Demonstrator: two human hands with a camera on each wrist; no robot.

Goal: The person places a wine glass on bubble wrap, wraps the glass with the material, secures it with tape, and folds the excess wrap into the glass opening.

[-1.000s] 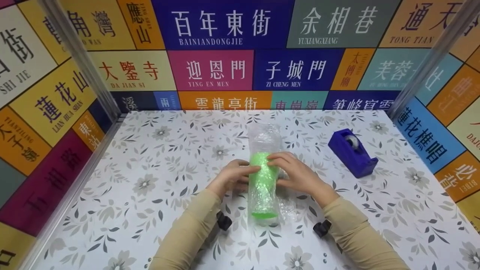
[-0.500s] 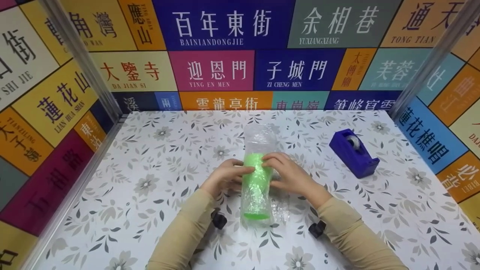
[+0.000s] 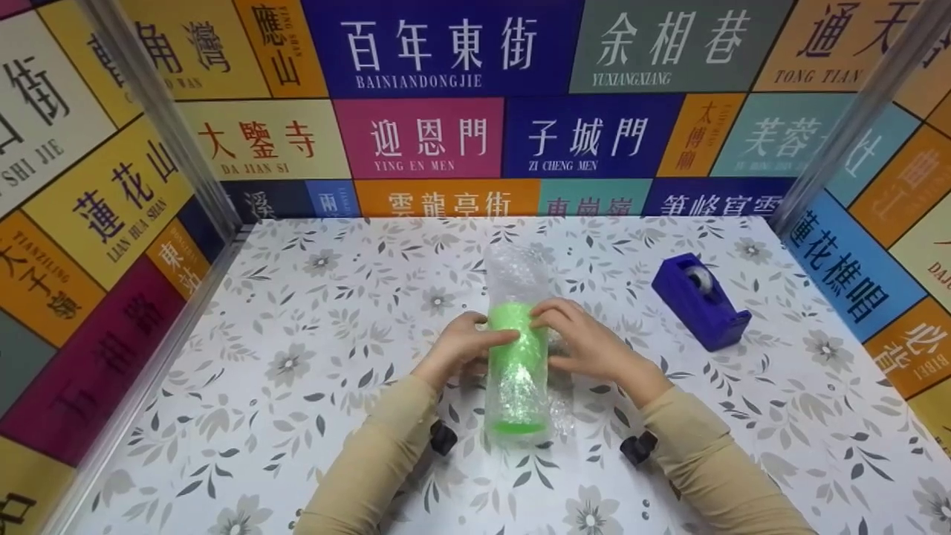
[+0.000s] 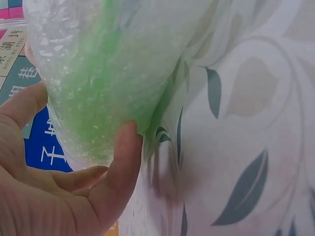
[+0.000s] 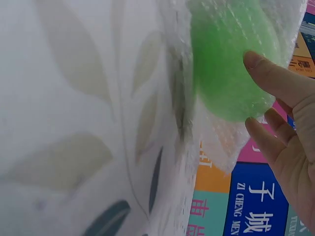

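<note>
A bright green cylinder lies lengthwise on the table, rolled in clear bubble wrap that extends past its far end. My left hand grips the roll from the left, thumb across its top. From the right, my right hand holds it with fingertips on top and the thumb low at the side. In the left wrist view, fingers press against the wrapped green surface. The right wrist view has the fingers spread around the cylinder's rounded end. A flap of wrap shows under the roll's right side.
A blue tape dispenser with a roll of clear tape stands at the right. The table has a leaf and flower cover. Colourful sign-printed panels enclose the back and sides.
Both hands and the wrapped cylinder shifted slightly left, then partly back to the right. The grip on the roll looks the same, and the tape dispenser has stayed in place.
</note>
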